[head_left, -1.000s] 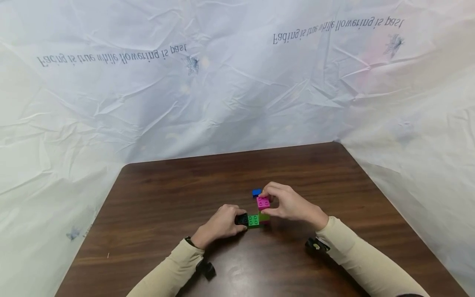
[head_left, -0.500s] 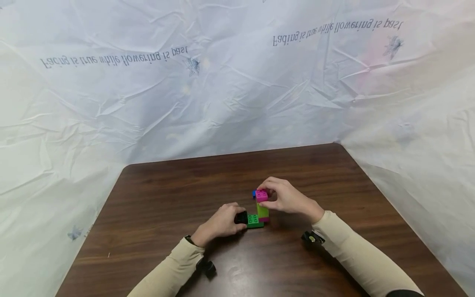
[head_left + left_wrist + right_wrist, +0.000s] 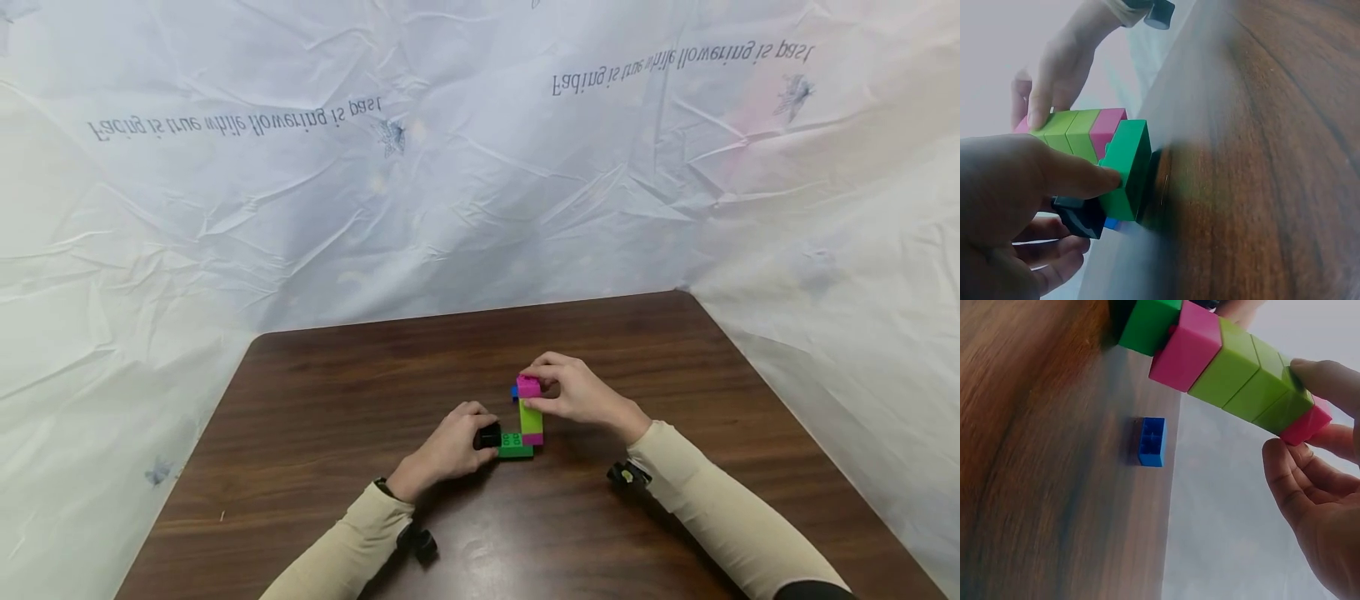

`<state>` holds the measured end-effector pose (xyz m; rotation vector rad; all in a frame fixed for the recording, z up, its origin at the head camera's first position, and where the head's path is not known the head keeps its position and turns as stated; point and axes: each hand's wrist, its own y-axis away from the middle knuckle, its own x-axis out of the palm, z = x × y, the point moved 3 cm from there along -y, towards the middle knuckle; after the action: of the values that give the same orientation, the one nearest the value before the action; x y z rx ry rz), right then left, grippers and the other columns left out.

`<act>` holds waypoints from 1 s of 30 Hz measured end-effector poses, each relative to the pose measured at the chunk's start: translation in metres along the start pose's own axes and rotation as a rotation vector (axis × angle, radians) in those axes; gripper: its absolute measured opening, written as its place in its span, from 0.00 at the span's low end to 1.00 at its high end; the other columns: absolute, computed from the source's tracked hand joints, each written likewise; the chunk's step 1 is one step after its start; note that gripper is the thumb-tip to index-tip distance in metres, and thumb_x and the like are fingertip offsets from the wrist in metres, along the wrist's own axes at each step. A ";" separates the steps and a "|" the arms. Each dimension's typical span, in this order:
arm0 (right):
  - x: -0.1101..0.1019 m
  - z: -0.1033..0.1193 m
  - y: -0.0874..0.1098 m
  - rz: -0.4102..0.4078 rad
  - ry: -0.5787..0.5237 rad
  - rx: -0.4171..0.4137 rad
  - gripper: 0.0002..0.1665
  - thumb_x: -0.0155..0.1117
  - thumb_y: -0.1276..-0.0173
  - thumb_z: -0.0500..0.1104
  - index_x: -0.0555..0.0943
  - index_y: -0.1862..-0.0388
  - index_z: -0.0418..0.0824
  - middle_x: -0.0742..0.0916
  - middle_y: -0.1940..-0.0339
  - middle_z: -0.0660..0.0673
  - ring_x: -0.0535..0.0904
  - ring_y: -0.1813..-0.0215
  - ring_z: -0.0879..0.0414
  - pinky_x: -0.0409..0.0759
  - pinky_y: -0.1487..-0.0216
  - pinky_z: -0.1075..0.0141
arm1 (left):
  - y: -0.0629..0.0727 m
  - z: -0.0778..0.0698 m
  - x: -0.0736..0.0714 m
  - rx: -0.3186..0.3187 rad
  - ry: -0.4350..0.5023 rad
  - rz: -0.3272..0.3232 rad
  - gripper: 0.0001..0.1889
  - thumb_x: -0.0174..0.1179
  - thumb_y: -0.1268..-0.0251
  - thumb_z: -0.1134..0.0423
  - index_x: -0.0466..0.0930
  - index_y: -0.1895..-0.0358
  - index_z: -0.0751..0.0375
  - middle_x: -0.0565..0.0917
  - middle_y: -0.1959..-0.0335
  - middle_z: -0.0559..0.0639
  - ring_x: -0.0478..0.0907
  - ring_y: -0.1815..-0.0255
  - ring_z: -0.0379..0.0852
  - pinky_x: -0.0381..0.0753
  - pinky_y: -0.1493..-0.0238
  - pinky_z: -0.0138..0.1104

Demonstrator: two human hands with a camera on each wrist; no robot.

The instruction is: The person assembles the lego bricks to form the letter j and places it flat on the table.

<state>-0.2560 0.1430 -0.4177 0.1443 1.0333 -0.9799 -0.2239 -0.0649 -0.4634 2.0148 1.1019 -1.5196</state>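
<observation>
My left hand (image 3: 452, 444) grips a black brick (image 3: 1082, 215) at the left end of a long green brick (image 3: 516, 452). The left thumb presses against the green brick's side in the left wrist view. From the green brick's right end rises a stack: a pink brick (image 3: 1186, 349), then lime green bricks (image 3: 1250, 378), then another pink brick (image 3: 528, 387) on top. My right hand (image 3: 581, 392) pinches the stack's upper end between thumb and fingers. Part of the black brick is hidden by the left fingers.
A loose blue brick (image 3: 1152, 442) lies on the dark wooden table (image 3: 360, 375) behind the stack. White printed sheeting (image 3: 465, 208) hangs along the table's far and side edges. Each wrist carries a small black camera.
The right hand and the stack's top have moved away from the person. More of the lime and green bricks' front sides shows now. The left hand stays nearly in place.
</observation>
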 end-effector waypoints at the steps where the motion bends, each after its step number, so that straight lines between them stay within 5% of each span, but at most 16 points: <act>1: 0.000 -0.001 0.000 -0.006 -0.002 -0.001 0.25 0.63 0.45 0.54 0.77 0.50 0.44 0.76 0.58 0.53 0.76 0.64 0.66 0.79 0.66 0.67 | 0.000 0.000 0.000 0.000 -0.003 -0.006 0.25 0.62 0.51 0.50 0.76 0.48 0.57 0.74 0.56 0.45 0.70 0.54 0.40 0.73 0.56 0.33; 18: 0.004 -0.013 -0.005 -0.115 0.018 0.001 0.19 0.66 0.48 0.54 0.78 0.57 0.51 0.80 0.63 0.60 0.76 0.64 0.71 0.76 0.64 0.74 | 0.002 -0.001 0.002 0.040 -0.006 -0.092 0.22 0.62 0.50 0.53 0.77 0.50 0.56 0.75 0.55 0.44 0.70 0.53 0.40 0.74 0.56 0.33; 30: 0.008 -0.019 -0.006 -0.075 -0.021 0.036 0.19 0.65 0.48 0.56 0.78 0.58 0.51 0.80 0.62 0.59 0.77 0.63 0.68 0.78 0.62 0.69 | 0.009 -0.007 0.002 0.033 -0.010 -0.055 0.22 0.60 0.47 0.51 0.77 0.50 0.56 0.76 0.54 0.46 0.72 0.52 0.41 0.75 0.56 0.34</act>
<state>-0.2715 0.1442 -0.4320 0.1253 1.0085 -1.0664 -0.2127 -0.0650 -0.4640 2.0118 1.1442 -1.5828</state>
